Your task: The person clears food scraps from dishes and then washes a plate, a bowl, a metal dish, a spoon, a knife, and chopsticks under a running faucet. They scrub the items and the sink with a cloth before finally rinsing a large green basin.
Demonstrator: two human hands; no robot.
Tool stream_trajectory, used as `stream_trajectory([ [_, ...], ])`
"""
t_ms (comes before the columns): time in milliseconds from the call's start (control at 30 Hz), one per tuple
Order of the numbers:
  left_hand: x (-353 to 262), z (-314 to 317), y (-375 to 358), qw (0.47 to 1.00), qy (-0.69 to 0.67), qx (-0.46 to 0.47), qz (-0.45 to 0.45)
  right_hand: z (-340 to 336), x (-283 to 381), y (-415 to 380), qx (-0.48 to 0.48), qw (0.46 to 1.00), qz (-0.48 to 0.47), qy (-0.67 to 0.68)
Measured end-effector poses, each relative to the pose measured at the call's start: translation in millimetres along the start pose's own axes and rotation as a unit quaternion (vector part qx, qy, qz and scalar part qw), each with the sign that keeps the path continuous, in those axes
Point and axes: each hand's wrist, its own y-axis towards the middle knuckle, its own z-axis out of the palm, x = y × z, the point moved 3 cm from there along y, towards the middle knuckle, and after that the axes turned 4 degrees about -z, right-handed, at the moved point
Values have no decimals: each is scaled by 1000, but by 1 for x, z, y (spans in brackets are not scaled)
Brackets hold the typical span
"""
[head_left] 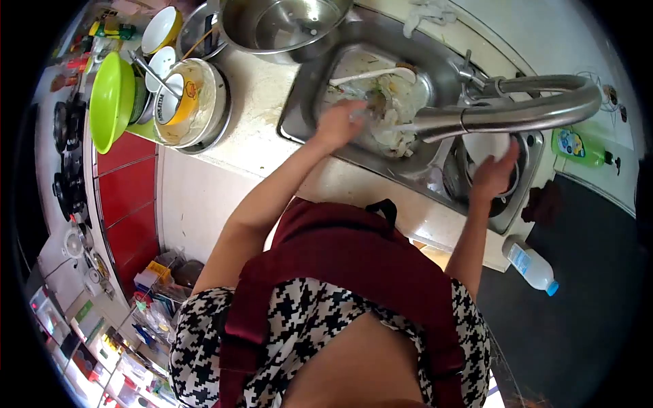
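My left hand (338, 124) reaches over the left basin of the steel sink (291, 122), close to the faucet's stream. Its fingertips are blurred by motion and water, and I cannot tell whether they grip anything. Below it lie food scraps (398, 143) in cloudy water, with a long white spoon (371, 75) across the basin's far part. Over the right basin, my right hand (496, 173) is closed on the edge of a white bowl (484, 145), partly covered by the curved steel faucet (510, 122). More dishes sit under that hand in the right basin.
A large steel bowl (279, 30) stands at the sink's far left edge. Stacked bowls (219, 109) and a green basin (111, 102) crowd the left counter. Right of the sink are a green soap bottle (578, 147) and a white bottle with blue cap (534, 268).
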Motion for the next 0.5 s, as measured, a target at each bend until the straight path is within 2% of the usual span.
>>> stream_trajectory([
  [67, -7, -34, -15, 998, -32, -21, -53, 5, -69, 2, 23, 995, 98, -26],
  [100, -1, -41, -16, 998, -15, -27, -47, 7, -94, -1, 65, 982, 176, 25],
  [167, 13, -49, -15, 998, 19, -47, -35, 14, -129, -9, 144, 927, 318, 133],
  [267, 41, -34, 12, 993, 102, -49, 30, 32, -165, -30, 125, 848, 430, 285],
  [300, 54, -21, 27, 991, 127, -28, 6, 42, -182, -38, 144, 838, 439, 289],
  [367, 82, 12, 60, 988, 154, -30, 17, 63, -214, -50, 173, 820, 457, 299],
  [433, 87, 33, 88, 979, 205, -4, 12, 71, -212, -50, 170, 841, 451, 246],
  [500, 98, 56, 107, 965, 253, -47, 53, 81, -210, -50, 177, 851, 459, 185],
])
